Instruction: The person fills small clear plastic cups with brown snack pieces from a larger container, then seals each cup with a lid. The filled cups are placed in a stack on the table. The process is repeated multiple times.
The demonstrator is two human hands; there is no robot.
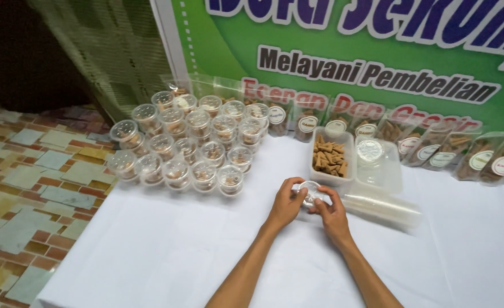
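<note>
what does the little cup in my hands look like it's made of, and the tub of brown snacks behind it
The small cup, gripped by the left hand and right hand, looks like thin clear glossy plastic: it is see-through. The rectangular tub seems the same clear plastic, slightly cloudy, its brown snacks visible through the wall.

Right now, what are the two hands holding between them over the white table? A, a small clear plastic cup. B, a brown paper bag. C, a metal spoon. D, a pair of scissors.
A: the left hand and right hand both close around a small clear plastic cup, just in front of the rectangular tub of brown snack pieces on the white table.
</note>
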